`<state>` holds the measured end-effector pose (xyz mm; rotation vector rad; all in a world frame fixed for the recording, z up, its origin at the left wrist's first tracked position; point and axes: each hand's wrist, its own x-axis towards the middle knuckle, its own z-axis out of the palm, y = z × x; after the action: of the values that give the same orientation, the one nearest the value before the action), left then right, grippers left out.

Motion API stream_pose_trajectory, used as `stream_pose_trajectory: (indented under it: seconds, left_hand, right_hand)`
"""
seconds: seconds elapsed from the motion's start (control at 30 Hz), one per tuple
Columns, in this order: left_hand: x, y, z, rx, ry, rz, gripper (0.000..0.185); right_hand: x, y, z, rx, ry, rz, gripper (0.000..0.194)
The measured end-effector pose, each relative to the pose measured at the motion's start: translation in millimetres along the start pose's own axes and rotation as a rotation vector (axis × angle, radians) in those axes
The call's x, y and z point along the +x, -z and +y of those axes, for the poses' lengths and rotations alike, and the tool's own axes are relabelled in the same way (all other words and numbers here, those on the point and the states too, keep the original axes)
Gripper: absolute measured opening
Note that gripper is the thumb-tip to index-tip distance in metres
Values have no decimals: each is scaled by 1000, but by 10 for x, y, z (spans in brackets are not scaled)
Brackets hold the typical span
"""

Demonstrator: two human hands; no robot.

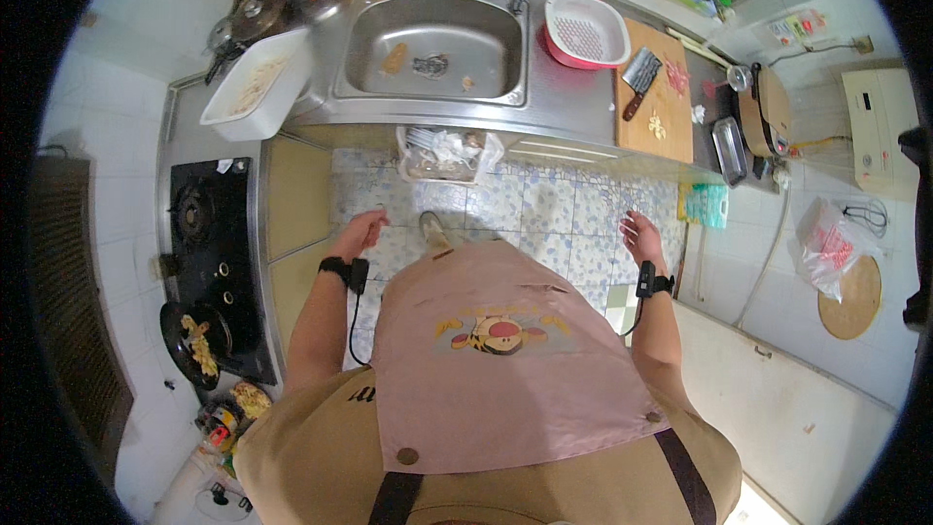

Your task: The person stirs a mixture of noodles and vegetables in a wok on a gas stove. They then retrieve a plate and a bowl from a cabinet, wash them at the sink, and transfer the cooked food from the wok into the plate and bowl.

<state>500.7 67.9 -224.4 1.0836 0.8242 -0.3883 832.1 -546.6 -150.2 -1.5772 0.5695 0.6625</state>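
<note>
My left hand (362, 231) hangs over the tiled floor, fingers loosely curled, with nothing visible in it. Over the floor at the right is my right hand (640, 235); a thin white item shows at its fingers, too small to name. A cleaver (642, 71) lies on the wooden cutting board (654, 149), beside sliced meat (677, 79) and chopped pale pieces (657, 127). Left of the board, a white colander (587, 28) sits in a red basin. The steel sink (437, 22) holds a few scraps. Cooked food (200, 350) lies in a black pan (175, 339) by the stove.
A white rectangular tub (256, 87) stands at the counter's left corner. Below the sink edge is a lined waste bin (444, 173). The black gas stove (219, 233) runs along the left. A rice cooker (769, 109) and a metal tray (729, 151) stand at the right.
</note>
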Motion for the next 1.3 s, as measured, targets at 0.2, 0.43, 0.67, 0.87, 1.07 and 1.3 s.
stream_pose_trajectory:
  seconds: [0.2, 0.43, 0.67, 0.87, 1.07, 1.3]
  left_hand:
    - [899, -1670, 938, 243, 51, -319, 29]
    - [2441, -3638, 806, 9, 71, -190, 46]
    - [3805, -4451, 78, -776, -151, 42, 29]
    - [4004, -4583, -111, -968, -242, 90, 44]
    - [3566, -4682, -291, -981, -225, 106, 44]
    - [2525, -4593, -622, -730, -21, 35, 42]
  right_hand:
    - [-34, 615, 10, 71, -23, 48, 37]
    - [284, 2034, -194, 17, -111, 70, 40]
    - [686, 3167, -939, -220, -135, 183, 33]
    - [941, 3338, -1254, -320, -152, 54, 33]
    - [1365, 2832, -1490, -566, -172, -132, 33]
    - [1735, 1800, -1500, -760, -126, -390, 31]
